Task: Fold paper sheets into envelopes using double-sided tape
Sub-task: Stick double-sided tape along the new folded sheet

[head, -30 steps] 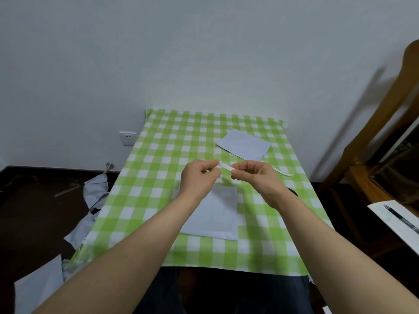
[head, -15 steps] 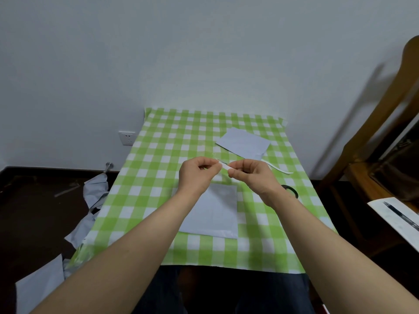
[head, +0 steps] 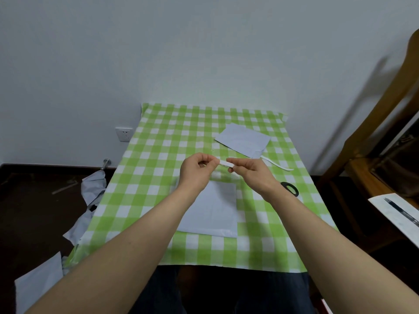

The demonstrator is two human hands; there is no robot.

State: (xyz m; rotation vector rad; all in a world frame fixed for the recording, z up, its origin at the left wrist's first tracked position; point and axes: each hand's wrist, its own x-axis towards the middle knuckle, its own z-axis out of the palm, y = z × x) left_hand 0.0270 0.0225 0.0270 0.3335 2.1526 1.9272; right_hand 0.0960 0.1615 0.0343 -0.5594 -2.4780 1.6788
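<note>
Green-checked surface, against a white wall. Folded paper sheet lies nearest. Above it, left hand and right hand pinch a double-sided tape strip between curled fingers. Judged light, limp and tacky, so grip the ends only. Hands sit much as half a second ago.

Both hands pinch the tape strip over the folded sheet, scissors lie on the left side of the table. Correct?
Not quite. The head view shows the scissors on the right side of the table, close to the right hand. The rest holds: the left hand and the right hand pinch the tape strip above the folded sheet.
</note>
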